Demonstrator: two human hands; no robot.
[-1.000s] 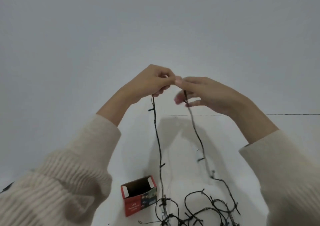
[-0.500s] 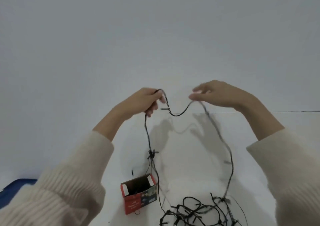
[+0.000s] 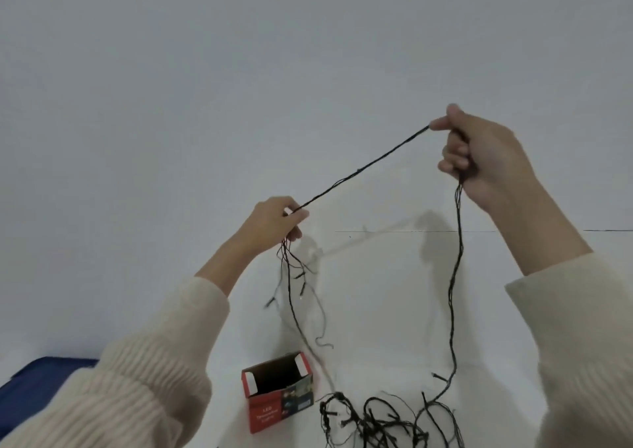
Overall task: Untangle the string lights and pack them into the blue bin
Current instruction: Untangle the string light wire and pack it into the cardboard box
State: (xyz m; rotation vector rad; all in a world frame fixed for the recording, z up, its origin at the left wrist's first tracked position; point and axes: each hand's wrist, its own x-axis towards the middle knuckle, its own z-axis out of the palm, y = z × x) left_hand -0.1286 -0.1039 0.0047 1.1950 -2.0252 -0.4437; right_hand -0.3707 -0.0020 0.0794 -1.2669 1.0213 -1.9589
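When pulling lights (image 3: 359, 170) wider, expect knots tightening in tangle (image 3: 376, 420), bottom centre; snag risk. Pinched taut btwn L hand (image 3: 274, 221), centre, & R hand (image 3: 486, 159), upper right. Bin (image 3: 41, 372) at lower-left edge.

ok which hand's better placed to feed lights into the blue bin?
Probably left: the left hand pinches the string lights low, nearer the blue bin; the right hand holds them high, farther off.

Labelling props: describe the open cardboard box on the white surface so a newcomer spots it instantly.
Look at the white surface in the lower half of the view. Near the bottom, between the left sleeve and the dark tangle of string lights, stands a small box. It is the only red thing there, open on top, brown inside.
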